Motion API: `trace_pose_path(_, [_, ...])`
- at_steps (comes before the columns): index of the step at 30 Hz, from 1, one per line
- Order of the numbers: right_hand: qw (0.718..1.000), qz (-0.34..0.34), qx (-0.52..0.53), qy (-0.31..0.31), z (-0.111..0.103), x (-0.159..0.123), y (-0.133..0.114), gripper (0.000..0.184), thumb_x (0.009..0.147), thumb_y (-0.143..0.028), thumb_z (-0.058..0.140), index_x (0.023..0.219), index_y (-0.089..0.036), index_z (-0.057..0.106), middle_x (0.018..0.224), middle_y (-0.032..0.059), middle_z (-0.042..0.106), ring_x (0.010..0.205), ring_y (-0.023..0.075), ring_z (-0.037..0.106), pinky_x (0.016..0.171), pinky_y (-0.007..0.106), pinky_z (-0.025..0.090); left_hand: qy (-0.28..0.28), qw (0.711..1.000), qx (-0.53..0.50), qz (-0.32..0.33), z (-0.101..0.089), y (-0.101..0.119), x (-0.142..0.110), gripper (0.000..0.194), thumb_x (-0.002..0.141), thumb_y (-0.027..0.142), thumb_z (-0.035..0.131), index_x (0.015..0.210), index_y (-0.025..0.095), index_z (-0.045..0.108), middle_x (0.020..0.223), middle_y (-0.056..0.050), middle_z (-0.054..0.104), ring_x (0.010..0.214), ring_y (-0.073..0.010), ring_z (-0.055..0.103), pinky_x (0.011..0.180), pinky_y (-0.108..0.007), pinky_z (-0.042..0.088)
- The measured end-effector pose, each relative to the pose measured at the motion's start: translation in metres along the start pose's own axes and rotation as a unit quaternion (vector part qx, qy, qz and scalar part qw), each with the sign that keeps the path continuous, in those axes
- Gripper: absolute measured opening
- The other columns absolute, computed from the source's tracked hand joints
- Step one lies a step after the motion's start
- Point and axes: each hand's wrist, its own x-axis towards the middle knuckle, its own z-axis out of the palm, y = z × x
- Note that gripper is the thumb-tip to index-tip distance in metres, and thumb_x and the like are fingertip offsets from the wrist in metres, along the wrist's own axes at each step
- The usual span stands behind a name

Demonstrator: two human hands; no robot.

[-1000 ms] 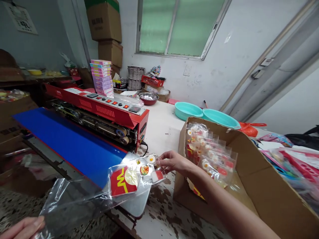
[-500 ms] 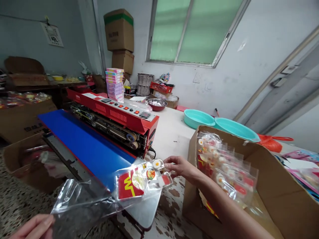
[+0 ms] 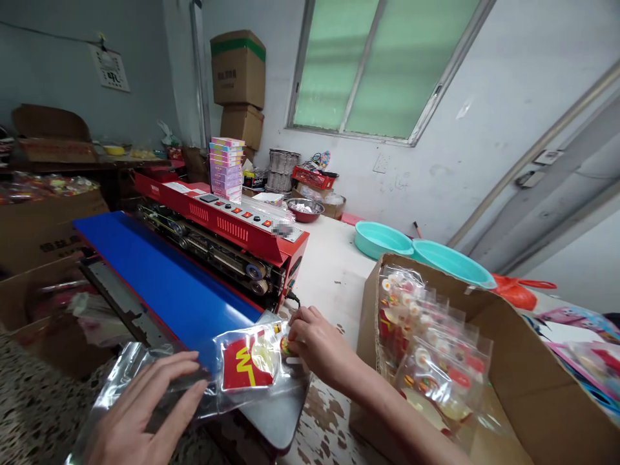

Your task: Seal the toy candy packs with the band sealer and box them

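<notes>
A clear plastic bag [image 3: 227, 397] lies over the near end of the blue conveyor belt and a metal plate [image 3: 274, 420]. Inside it is a red toy fries box [image 3: 247, 361] with a yellow zigzag mark, plus small round food-like pieces. My right hand [image 3: 314, 339] has its fingers bent around the bag's right end, covering some of those pieces. Over the bag's left part is my left hand [image 3: 150, 413], fingers apart and thumb spread; whether it touches the film is unclear.
A red sealing machine [image 3: 217, 226] runs beside the blue belt [image 3: 159, 271]. To the right, a cardboard box [image 3: 547, 387] holds several filled bags [image 3: 436, 361]. Turquoise basins [image 3: 382, 240] stand behind it. Stacked pink-purple boxes [image 3: 227, 171] rise behind the machine.
My left hand let go of the bag's left edge and moved right and up over it, fingers spreading. My right hand moved left, farther over the small pieces. The view shifted slightly.
</notes>
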Motion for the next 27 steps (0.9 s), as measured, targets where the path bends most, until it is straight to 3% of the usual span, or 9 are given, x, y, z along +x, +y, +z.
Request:
trace_pose_path(5, [0.985,-0.003,0.159,0.070,-0.008,-0.019,-0.019,0.005,0.088,-0.025,0.056,0.086,-0.022,0.058,0.094,0.0054,0.064,0.090,0.0205,0.055,0.078,0.034,0.044,-0.016,0.996,0.040,0.072,0.022,0.028,0.005,0.026,0.077,0.048,0.060,0.095,0.031,0.067,0.111,-0.001,0.065,0.107,-0.0259,0.056,0.099,-0.037,0.042])
trace_pose_path(7, [0.960,0.012,0.266,0.082,-0.008,-0.028,-0.036,0.011,0.087,-0.034,0.058,0.084,-0.023,0.060,0.086,0.0028,0.064,0.081,0.0181,0.056,0.074,0.031,0.044,-0.074,0.995,0.000,0.064,0.029,0.044,0.005,0.030,0.079,0.047,0.058,0.103,0.030,0.066,0.111,-0.002,0.064,0.104,-0.0239,0.056,0.091,-0.033,0.047])
trace_pose_path(11, [0.874,0.058,0.474,0.093,-0.003,-0.038,-0.060,0.019,0.076,-0.039,0.071,0.076,-0.022,0.062,0.074,0.0005,0.062,0.071,0.0155,0.054,0.068,0.028,0.044,-0.250,0.961,-0.115,0.037,0.039,0.071,0.005,0.028,0.086,0.046,0.052,0.094,0.025,0.068,0.098,-0.004,0.064,0.094,-0.0184,0.058,0.081,-0.026,0.048])
trace_pose_path(15, [0.771,0.111,0.627,0.009,0.000,-0.040,-0.061,0.037,0.063,-0.035,0.082,0.094,-0.022,0.066,0.079,-0.0004,0.064,0.074,0.0128,0.055,0.070,0.025,0.043,-0.261,0.956,-0.130,0.043,0.040,0.074,0.003,0.025,0.089,0.040,0.049,0.086,0.023,0.068,0.091,-0.002,0.062,0.090,-0.0144,0.058,0.080,-0.023,0.045])
trace_pose_path(17, [0.750,0.127,0.647,-0.046,0.000,-0.040,-0.057,0.032,0.066,-0.036,0.080,0.092,-0.020,0.069,0.079,0.0005,0.066,0.073,0.0117,0.056,0.070,0.024,0.043,-0.258,0.958,-0.108,0.058,0.039,0.070,0.001,0.022,0.089,0.038,0.050,0.086,0.025,0.067,0.090,0.000,0.062,0.089,-0.0129,0.057,0.079,-0.022,0.044])
trace_pose_path(19, [0.766,0.128,0.628,-0.058,-0.001,-0.040,-0.056,0.022,0.069,-0.036,0.077,0.080,-0.018,0.070,0.076,0.0016,0.068,0.071,0.0120,0.057,0.070,0.025,0.044,-0.241,0.964,-0.085,0.075,0.040,0.067,-0.001,0.020,0.089,0.036,0.051,0.083,0.025,0.066,0.088,0.001,0.061,0.086,-0.0118,0.056,0.077,-0.021,0.043])
trace_pose_path(21, [0.824,0.120,0.553,-0.011,-0.002,-0.041,-0.059,0.019,0.071,-0.036,0.075,0.072,-0.018,0.069,0.073,0.0017,0.068,0.069,0.0129,0.058,0.067,0.025,0.044,-0.226,0.968,-0.066,0.084,0.041,0.066,-0.004,0.021,0.089,0.034,0.050,0.079,0.023,0.063,0.084,0.002,0.060,0.082,-0.0108,0.056,0.074,-0.021,0.043])
trace_pose_path(24, [0.925,0.071,0.347,0.139,0.001,-0.047,-0.069,0.012,0.080,-0.029,0.066,0.074,-0.019,0.068,0.070,0.0013,0.067,0.066,0.0131,0.059,0.062,0.025,0.044,-0.190,0.973,-0.035,0.124,0.047,0.069,-0.009,0.022,0.090,0.030,0.049,0.072,0.021,0.058,0.077,0.002,0.057,0.074,-0.0101,0.054,0.068,-0.021,0.042])
trace_pose_path(27, [0.944,-0.014,0.145,0.296,0.012,-0.053,-0.077,0.006,0.083,-0.017,0.061,0.080,-0.018,0.065,0.069,0.0027,0.063,0.063,0.0129,0.057,0.059,0.025,0.044,-0.140,0.974,-0.013,0.179,0.053,0.072,-0.011,0.021,0.089,0.025,0.048,0.070,0.019,0.056,0.073,0.001,0.055,0.072,-0.0105,0.054,0.066,-0.022,0.041])
